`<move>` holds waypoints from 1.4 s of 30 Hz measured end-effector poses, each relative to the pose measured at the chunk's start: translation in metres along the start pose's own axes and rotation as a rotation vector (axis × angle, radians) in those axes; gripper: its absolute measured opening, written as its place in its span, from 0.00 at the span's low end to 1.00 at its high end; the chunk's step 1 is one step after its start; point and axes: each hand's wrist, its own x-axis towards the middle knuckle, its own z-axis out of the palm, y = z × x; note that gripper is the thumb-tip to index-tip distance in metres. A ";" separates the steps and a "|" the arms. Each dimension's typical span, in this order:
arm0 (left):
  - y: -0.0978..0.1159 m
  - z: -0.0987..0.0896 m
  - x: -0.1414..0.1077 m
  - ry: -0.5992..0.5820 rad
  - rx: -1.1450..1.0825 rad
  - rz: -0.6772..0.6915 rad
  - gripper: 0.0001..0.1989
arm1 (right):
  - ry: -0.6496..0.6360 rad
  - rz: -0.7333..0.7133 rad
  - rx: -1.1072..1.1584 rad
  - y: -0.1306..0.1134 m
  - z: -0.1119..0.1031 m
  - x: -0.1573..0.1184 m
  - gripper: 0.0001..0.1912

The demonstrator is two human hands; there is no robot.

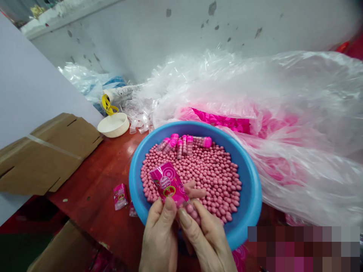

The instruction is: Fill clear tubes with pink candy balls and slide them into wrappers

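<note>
Over the near side of a blue basin (253, 189), both hands meet around one printed packet. My left hand (160, 234) is closed, pinching the lower edge of a bright pink printed sleeve (171, 183) between thumb and fingers. At the sleeve's lower right end, my right hand (208, 236) grips a clear tube of pink balls (193, 211); its thumb lies along the tube. How far the tube sits inside the sleeve is hidden. Loose pink balls (212, 170) fill the basin. On top of them, at the far side, lie several clear tubes with pink caps (184, 143).
Left of the basin, a finished-looking pink packet (120, 196) lies on the red table (102, 181). Behind are a white round lid (113, 125), yellow tape (109, 105) and loose clear tubes (141, 117). Flattened cardboard (48, 151) stands left; a plastic bag (283, 87) with pink caps (224, 121) crowds the right.
</note>
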 end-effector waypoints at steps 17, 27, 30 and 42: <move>0.022 0.010 0.018 0.090 0.092 0.148 0.07 | -0.116 -0.045 -0.139 -0.011 0.001 0.004 0.15; 0.022 0.015 0.027 0.301 -0.073 0.165 0.14 | 0.090 -0.171 -0.363 0.007 0.006 -0.002 0.13; 0.025 0.015 0.029 0.214 -0.118 0.147 0.13 | -0.010 -0.115 -0.196 0.002 0.003 0.003 0.14; 0.028 0.021 0.031 0.131 -0.166 -0.010 0.16 | -0.105 0.040 0.039 -0.015 0.002 0.012 0.19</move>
